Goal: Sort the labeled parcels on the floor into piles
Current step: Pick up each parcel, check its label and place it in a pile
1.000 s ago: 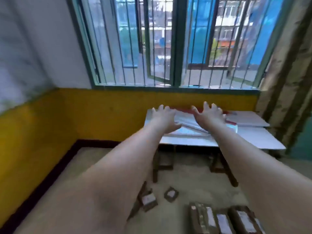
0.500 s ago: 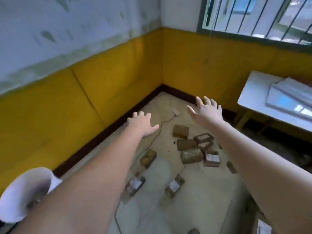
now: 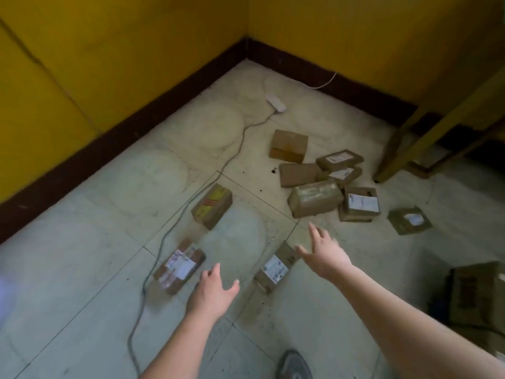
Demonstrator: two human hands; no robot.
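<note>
Several brown cardboard parcels lie scattered on the tiled floor. A taped parcel with a white label (image 3: 179,266) lies just left of my left hand (image 3: 213,292). Another labeled parcel (image 3: 276,266) sits between my two hands. My right hand (image 3: 323,254) hovers above the floor beside it, fingers spread. Both hands are empty and stretched forward. A parcel with a yellow and red mark (image 3: 212,205) lies further out. A cluster of parcels (image 3: 325,184) sits beyond my right hand, and one flat parcel (image 3: 409,220) lies apart to the right.
A grey cable (image 3: 175,228) runs across the floor to a white power strip (image 3: 276,103) near the corner. Yellow walls with a dark skirting (image 3: 136,132) bound the left and back. A yellow table leg (image 3: 426,132) stands at right. More boxes (image 3: 475,294) sit at the right edge. My shoe (image 3: 293,365) shows below.
My view has swung down from the window and table to the floor corner. Both hands have dropped toward the parcels and stay empty.
</note>
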